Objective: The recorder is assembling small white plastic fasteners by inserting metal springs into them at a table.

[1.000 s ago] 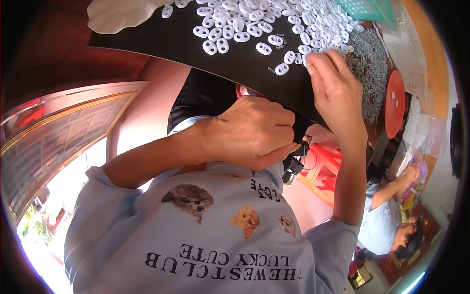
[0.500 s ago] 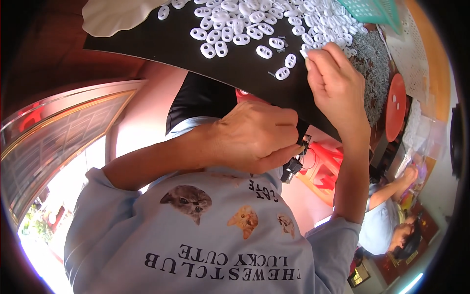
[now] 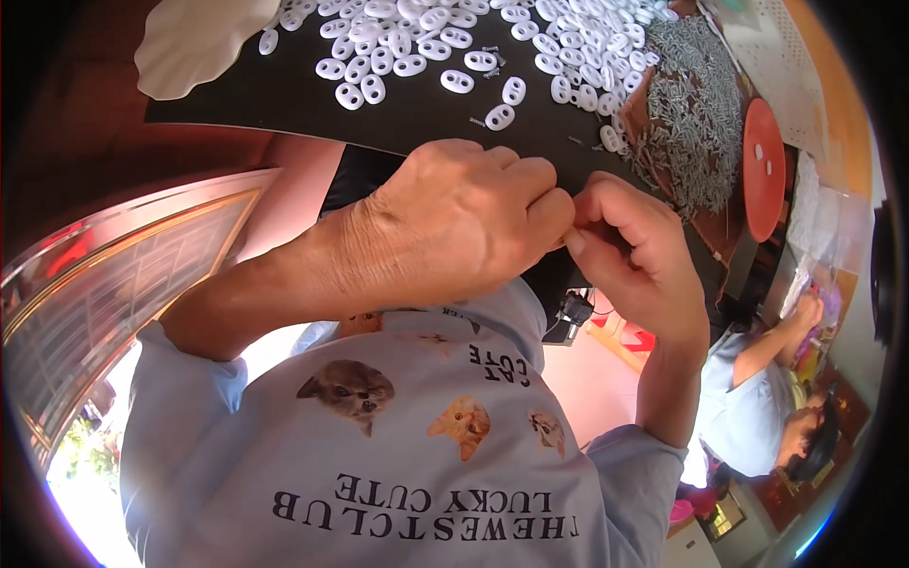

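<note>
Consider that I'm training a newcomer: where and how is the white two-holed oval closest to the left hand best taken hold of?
Probably pinch the white two-holed oval mid-length across its long edges, from above on the person's side. It lies flat, longer than wide, holes showing; another white oval sits close beyond it, a small metal piece to its left.
</note>
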`<state>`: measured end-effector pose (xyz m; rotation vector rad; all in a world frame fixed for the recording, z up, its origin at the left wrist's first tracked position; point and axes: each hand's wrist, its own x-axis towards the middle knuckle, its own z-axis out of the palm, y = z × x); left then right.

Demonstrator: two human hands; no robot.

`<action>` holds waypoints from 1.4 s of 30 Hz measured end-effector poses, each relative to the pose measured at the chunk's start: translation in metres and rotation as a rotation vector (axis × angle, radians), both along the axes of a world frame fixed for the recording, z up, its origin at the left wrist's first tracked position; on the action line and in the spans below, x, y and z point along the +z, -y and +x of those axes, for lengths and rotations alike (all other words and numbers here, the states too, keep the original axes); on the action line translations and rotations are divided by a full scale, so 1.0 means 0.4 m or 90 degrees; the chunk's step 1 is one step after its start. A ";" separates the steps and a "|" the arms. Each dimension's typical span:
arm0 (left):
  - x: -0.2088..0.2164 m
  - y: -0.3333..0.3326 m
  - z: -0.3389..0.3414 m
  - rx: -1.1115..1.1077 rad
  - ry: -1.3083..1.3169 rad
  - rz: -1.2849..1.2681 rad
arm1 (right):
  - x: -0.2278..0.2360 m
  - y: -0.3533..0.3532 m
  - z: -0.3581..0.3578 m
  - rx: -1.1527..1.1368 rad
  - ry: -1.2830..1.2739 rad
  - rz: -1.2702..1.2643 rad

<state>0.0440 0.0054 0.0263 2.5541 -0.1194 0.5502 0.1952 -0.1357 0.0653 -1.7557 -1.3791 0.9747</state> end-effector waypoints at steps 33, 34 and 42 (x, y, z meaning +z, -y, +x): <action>-0.057 0.039 -0.015 -0.053 -0.058 -0.499 | -0.051 0.022 0.005 0.030 0.148 0.138; -0.057 0.035 -0.017 -0.046 -0.046 -0.477 | -0.044 0.017 0.022 0.008 0.168 0.120; -0.045 0.022 -0.027 -0.006 -0.052 -0.527 | -0.030 -0.074 0.075 0.089 0.547 0.038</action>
